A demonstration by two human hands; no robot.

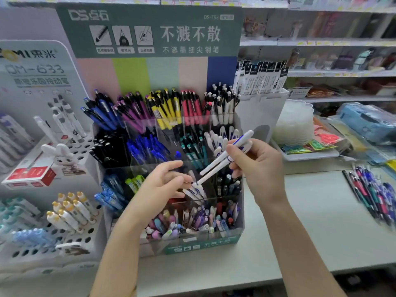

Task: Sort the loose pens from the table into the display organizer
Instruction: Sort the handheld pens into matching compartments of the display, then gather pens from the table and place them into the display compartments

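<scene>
Your right hand [257, 168] gripped two white plastic pens with blue clips [227, 156], slanted down toward your left hand [165, 185]. Its loosely curled fingertips met the lower pen's end, though whether they pinched it could not be told. Both hands hovered over the clear tiered acrylic display organizer [241, 211], and the loose mixed-colour pens [372, 194] lay heaped on the pale grey table [310, 221] to your right.

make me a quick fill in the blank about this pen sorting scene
1. The right hand grips ____ white pens.
2. The loose pens lie on the table to the ____ of the display organizer.
3. In the organizer's top row, ____ ones stand between the purple pens and the red pens.

Missing words: two; right; yellow
</scene>
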